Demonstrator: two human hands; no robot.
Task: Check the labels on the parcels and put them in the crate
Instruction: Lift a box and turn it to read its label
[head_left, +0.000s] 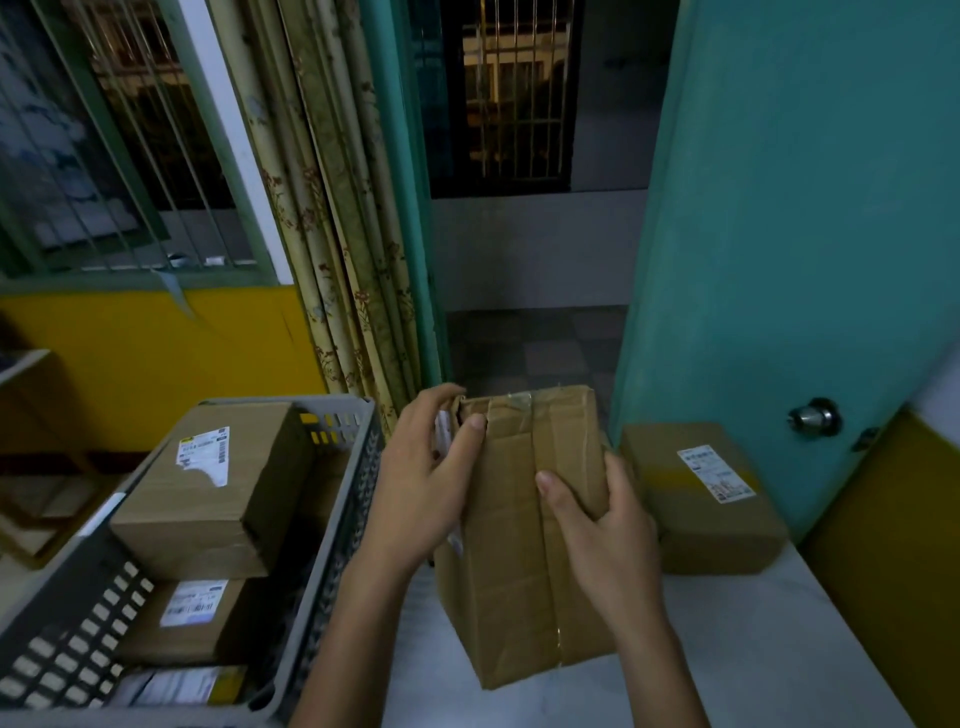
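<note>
Head view, in hand: a tall cardboard parcel is up off the white worktop, held between both hands near the worktop's left edge, right beside the crate.
Left hand: fingers curl round the parcel's upper left edge, thumb pressed on the front face; a clamped grip.
Right hand: wrapped round the right side, thumb laid across the taped front; also gripping firm.
Label on this one: a strip of white shows on the left side under the left hand's fingers, probably the label, but I cannot read it.
Grey crate: sits just left of the worktop, already loaded, a large labelled box on top, a smaller labelled box below it, and a flat white-and-yellow packet at the near end.
Waiting: one more labelled parcel rests at the worktop's far edge, against the teal door.
Progress: three in, by my count; this one looks mid-check, heading for the crate.
Left to do: place this parcel, then check and load the last one.
</note>
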